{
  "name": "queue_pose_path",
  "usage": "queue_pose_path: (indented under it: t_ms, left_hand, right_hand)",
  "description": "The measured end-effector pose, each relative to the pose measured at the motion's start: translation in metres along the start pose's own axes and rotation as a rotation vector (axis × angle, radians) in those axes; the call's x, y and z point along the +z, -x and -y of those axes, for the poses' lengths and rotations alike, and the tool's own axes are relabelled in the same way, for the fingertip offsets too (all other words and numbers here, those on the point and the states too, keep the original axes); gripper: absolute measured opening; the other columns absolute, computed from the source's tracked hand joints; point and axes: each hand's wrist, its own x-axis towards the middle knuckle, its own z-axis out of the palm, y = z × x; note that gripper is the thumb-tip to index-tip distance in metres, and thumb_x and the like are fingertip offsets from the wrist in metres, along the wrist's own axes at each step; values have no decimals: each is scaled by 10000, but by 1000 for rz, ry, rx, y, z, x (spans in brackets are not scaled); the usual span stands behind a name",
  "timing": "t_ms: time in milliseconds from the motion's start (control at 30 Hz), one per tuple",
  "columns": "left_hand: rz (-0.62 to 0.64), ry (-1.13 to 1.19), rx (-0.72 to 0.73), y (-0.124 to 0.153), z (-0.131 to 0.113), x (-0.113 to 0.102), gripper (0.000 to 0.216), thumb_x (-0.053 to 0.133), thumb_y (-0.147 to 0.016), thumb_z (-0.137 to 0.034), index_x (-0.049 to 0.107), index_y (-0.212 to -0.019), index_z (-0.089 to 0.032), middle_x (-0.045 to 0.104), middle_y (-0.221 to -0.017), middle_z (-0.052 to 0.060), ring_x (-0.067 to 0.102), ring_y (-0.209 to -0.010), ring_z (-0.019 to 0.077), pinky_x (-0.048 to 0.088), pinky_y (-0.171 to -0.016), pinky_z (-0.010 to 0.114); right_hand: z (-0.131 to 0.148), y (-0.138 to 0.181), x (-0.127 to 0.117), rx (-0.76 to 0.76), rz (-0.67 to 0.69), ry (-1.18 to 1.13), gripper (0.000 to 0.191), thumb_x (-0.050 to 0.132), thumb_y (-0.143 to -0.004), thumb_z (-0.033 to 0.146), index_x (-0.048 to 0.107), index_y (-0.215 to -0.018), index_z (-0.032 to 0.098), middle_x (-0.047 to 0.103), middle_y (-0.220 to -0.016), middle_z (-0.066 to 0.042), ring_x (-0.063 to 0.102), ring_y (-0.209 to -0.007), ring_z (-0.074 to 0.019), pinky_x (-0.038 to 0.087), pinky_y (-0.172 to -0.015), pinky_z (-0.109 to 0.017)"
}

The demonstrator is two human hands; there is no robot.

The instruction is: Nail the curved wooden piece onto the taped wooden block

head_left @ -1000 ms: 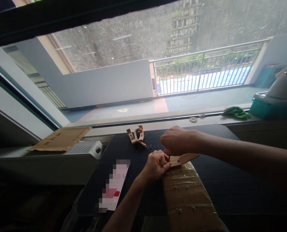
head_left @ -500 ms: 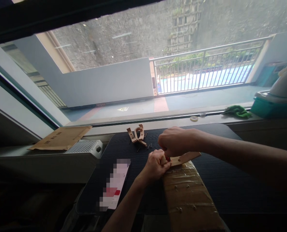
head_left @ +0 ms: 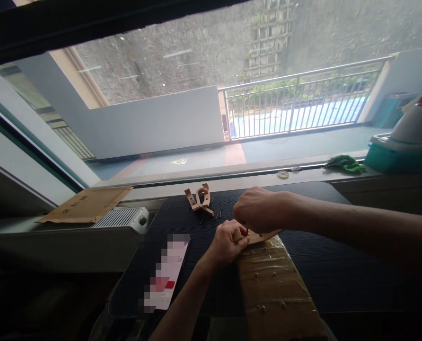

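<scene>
My left hand (head_left: pixel 229 240) is closed round the near end of a pale wooden hook (head_left: pixel 259 238), which lies across the far end of a tape-wrapped cardboard box (head_left: pixel 278 289). A round hole shows in the wood. Right above it, my right hand (head_left: pixel 255 208) is clenched in a fist. A short dark shaft sticks out below that fist, beside my left fingers; it looks like a screwdriver (head_left: pixel 247 231), its handle hidden in the hand. Farther back on the dark table (head_left: pixel 182 222) lie several more wooden hooks (head_left: pixel 201 199) and a few loose screws (head_left: pixel 218 215).
On the table's left lies a phone (head_left: pixel 175 272), partly blurred out. A brown envelope (head_left: pixel 86 203) rests over a white radiator (head_left: pixel 122 218). Along the windowsill sit a tape roll (head_left: pixel 283 174), a green cloth (head_left: pixel 346 164) and a teal box (head_left: pixel 399 154). Screw heads dot the cardboard box.
My right fist has turned slightly, and the red patch under it no longer shows; a dark shaft does. The wooden hook's right end has swung down behind my forearm. The view has shifted slightly.
</scene>
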Motion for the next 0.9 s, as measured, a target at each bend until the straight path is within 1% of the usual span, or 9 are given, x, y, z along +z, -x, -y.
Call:
queue_pose_path:
  t_ms: [133, 267, 367, 433, 567, 633, 733, 833, 900]
  left_hand:
    - [-1, -4, -15, -2, 0, -1, 92, 599, -728, -197, 542, -659, -178, 589, -725, -2, 530, -728, 140, 423, -679, 251]
    - [34, 11, 23, -1, -3, -3, 77, 600, -735, -178, 570, -664, -176, 610, -764, 13, 536, -773, 151, 422, -731, 269]
    - [33, 14, 38, 0, -4, -3, 74, 616, -734, -185, 582, -668, -177, 612, -769, 16, 533, -784, 155, 418, -748, 276]
    - [29, 24, 42, 0, -4, -3, 89, 626, -730, -194, 580, -657, -177, 612, -768, 14, 533, -784, 154, 417, -738, 271]
    - [27, 32, 34, 1, -3, -2, 154, 630, -730, -217, 550, -605, -175, 603, -747, 3, 535, -745, 138, 414, -684, 247]
    - [28, 26, 25, 1, -3, -2, 165, 630, -729, -224, 543, -598, -174, 595, -735, -3, 534, -721, 131, 411, -661, 240]
    - [36, 21, 13, 1, -3, -1, 155, 630, -726, -225, 548, -604, -174, 586, -725, -3, 538, -729, 135, 409, -659, 241]
    - [26, 33, 21, 2, -3, 0, 121, 626, -725, -206, 566, -626, -174, 588, -738, 5, 541, -771, 149, 413, -685, 250]
    - [12, 45, 35, 2, -3, 0, 114, 629, -716, -188, 568, -622, -172, 590, -738, 8, 539, -779, 153, 416, -695, 255]
  right_hand:
    - [-9, -3, 11, 41, -41, -95, 157, 514, -747, 180, 665, -768, 143, 616, -682, -44, 500, -590, -125, 302, -504, -255]
    - [-15, -1, 9, 57, 1, -151, 136, 526, -734, 189, 660, -735, 165, 615, -674, -25, 486, -571, -118, 298, -505, -268]
    - [-14, 0, 7, 52, -5, -150, 99, 547, -716, 172, 633, -669, 161, 598, -624, -29, 479, -550, -124, 302, -498, -281]
    - [-12, 0, 7, 56, -30, -159, 93, 562, -701, 149, 609, -623, 164, 591, -601, -35, 481, -540, -131, 307, -492, -288]
    - [-5, 4, 6, 47, -70, -191, 154, 584, -677, 102, 559, -544, 176, 583, -578, -45, 505, -552, -147, 333, -512, -298]
    - [-1, 7, 5, 53, -78, -191, 157, 583, -670, 76, 577, -556, 183, 592, -591, -50, 527, -582, -159, 347, -530, -300]
    - [1, 7, 4, 44, -42, -144, 123, 571, -674, 73, 636, -635, 170, 617, -639, -68, 549, -621, -174, 356, -531, -294]
    - [-3, 4, 8, 48, -27, -134, 111, 560, -698, 130, 670, -716, 139, 632, -683, -81, 552, -640, -170, 361, -535, -283]
    - [-6, 2, 11, 82, -34, -162, 126, 563, -712, 190, 672, -736, 131, 628, -681, -72, 547, -636, -157, 358, -532, -266]
